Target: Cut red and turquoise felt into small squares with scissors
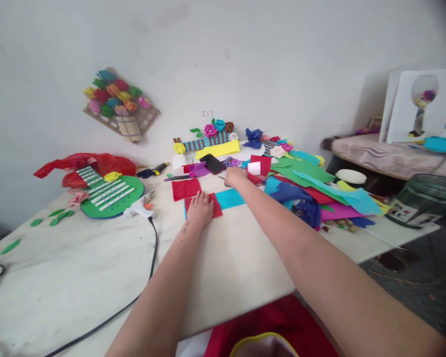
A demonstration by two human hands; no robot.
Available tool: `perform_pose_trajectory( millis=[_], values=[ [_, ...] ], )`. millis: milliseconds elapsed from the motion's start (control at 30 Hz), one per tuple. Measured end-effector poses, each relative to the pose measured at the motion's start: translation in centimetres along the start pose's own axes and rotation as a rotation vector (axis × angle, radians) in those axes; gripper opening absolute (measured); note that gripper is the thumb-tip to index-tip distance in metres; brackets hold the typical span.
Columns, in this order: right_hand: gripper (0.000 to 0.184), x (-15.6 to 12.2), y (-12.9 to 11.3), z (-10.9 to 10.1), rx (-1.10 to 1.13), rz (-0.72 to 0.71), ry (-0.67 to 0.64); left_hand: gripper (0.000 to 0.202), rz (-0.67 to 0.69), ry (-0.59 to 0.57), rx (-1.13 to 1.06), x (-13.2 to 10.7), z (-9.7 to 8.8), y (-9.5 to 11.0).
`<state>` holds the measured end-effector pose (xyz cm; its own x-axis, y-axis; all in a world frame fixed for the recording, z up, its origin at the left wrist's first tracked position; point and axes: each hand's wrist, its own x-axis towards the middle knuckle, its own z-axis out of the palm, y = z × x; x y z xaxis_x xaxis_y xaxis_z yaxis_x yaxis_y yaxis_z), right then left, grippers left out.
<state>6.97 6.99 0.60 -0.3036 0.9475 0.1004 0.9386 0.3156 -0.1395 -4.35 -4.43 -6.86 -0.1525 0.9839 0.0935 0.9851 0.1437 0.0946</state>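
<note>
Paper (217,206), red, lies flat on the desk (107,267) under your left hand (200,209), whose fingers stretch out loosely. Blue paper (231,199) shows beside it at three o'clock. Your right hand (236,176) is at one o'clock, fingers curled; their grip cannot be told. A glue gun (138,208) rests at nine o'clock.
</note>
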Motion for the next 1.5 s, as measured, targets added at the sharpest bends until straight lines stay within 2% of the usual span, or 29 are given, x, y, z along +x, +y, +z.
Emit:
perform_pose_trajectory(
  millis=[167, 333, 433, 500, 700, 1000, 1167, 1500],
  values=[
    [0.036, -2.7, 0.5, -0.1, 0.112, 0.046, 0.064, 0.055, 0.014, 0.027, 0.026, 0.0, 0.1, -0.1],
    [0.030, -5.2, 0.9, 3.1, 0.088, -0.025, 0.085, 0.056, 0.002, 0.037, 0.029, 0.3, 0.4, -0.1],
    [0.028, -5.6, 0.9, 4.9, 0.063, -0.059, 0.159, 0.056, 0.010, 0.040, 0.040, 0.7, 0.5, -0.2],
    [0.026, -5.5, 0.9, 5.4, 0.049, -0.099, 0.209, 0.056, 0.006, 0.038, 0.043, 1.0, 0.5, -0.2],
    [0.027, -4.1, 1.4, 5.0, 0.033, -0.147, 0.204, 0.055, -0.035, 0.025, 0.020, 2.1, 0.2, 0.0],
    [0.034, -1.9, 1.9, 6.0, 0.098, -0.047, 0.211, 0.057, -0.053, 0.039, 0.023, 2.5, 0.3, 0.2],
    [0.036, -2.0, 2.1, 5.9, 0.126, 0.004, 0.214, 0.058, -0.045, 0.055, 0.017, 2.4, 0.5, 0.0],
    [0.038, -4.0, 1.9, 5.5, 0.184, -0.027, 0.289, 0.058, -0.037, 0.024, 0.023, 2.6, 0.4, -0.1]
  ],
)
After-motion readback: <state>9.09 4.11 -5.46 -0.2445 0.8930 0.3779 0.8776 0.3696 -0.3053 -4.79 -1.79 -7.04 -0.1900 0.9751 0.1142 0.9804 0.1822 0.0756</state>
